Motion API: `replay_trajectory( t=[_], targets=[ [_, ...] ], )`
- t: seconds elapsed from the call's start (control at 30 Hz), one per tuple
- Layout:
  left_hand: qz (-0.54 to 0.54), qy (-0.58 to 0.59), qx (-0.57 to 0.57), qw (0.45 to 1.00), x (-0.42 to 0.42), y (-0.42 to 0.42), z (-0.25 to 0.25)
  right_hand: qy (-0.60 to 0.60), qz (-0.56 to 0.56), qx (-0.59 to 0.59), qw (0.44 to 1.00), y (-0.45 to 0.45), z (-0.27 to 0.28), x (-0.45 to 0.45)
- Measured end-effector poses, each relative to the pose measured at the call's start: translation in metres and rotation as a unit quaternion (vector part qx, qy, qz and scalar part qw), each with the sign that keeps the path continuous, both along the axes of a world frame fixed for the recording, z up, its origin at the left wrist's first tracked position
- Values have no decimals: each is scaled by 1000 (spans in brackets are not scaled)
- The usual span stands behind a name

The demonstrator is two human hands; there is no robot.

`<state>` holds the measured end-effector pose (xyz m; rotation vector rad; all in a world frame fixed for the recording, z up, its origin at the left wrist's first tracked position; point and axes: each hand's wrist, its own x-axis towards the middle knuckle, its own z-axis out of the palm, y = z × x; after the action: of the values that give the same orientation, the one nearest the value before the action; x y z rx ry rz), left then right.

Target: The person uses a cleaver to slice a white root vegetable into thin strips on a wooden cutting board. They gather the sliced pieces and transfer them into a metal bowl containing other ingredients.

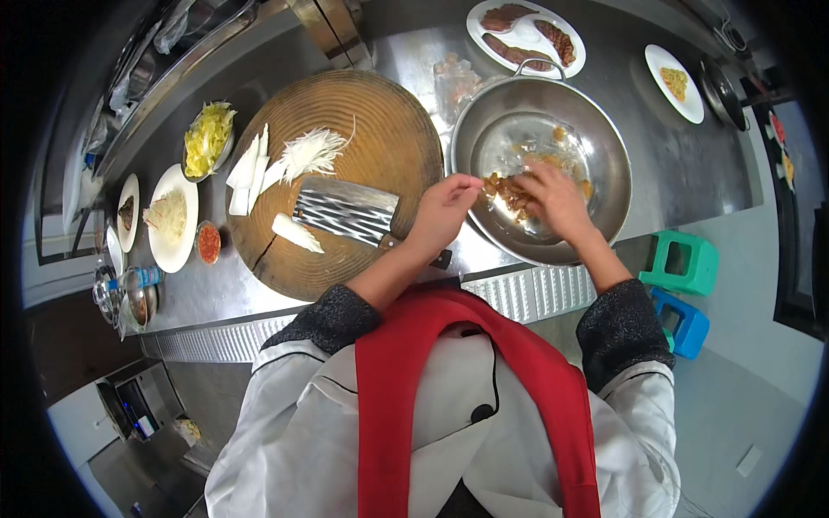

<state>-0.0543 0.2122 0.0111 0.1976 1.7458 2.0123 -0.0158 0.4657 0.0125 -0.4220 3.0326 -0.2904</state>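
A wide steel bowl (482, 139) with a loop handle stands at the counter's front, with water and loose brown bits inside. My left hand (447, 210) is at its left rim, thumb and fingertips pinched at the end of a wet clump of brown food pieces (508, 194). Over the bowl, my right hand (557, 201) has its bent fingers against the clump's right side; whether they grip it is hidden. Left of the bowl, a cleaver (350, 210) lies flat on a round wooden chopping block (382, 123), its handle partly under my left forearm.
White vegetable shreds (314, 154), flat slices (246, 178) and a cut chunk (296, 233) lie on the block. Yellow leaves fill a bowl (207, 139) at left, near a plate of pale noodle-like strands (170, 220) and red sauce (208, 243). A divided meat plate (476, 32) sits behind the steel bowl.
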Motion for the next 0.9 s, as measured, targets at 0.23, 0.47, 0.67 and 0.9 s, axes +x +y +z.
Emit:
replay_trajectory(
  t=[0.23, 0.47, 0.67, 0.9],
  targets=[
    [-9, -9, -43, 999, 26, -50, 36, -57, -66, 19, 996, 15, -23, 8],
    [-92, 30, -33, 995, 49, -59, 34, -54, -111, -230, 965, 18, 0, 9],
    [-133, 8, 70, 989, 56, -93, 28, -120, -231, -186, 947, 7, 85, 84],
    [44, 303, -200, 931, 42, -224, 49, 7, -131, -240, 962, -175, 103, 81]
  ],
)
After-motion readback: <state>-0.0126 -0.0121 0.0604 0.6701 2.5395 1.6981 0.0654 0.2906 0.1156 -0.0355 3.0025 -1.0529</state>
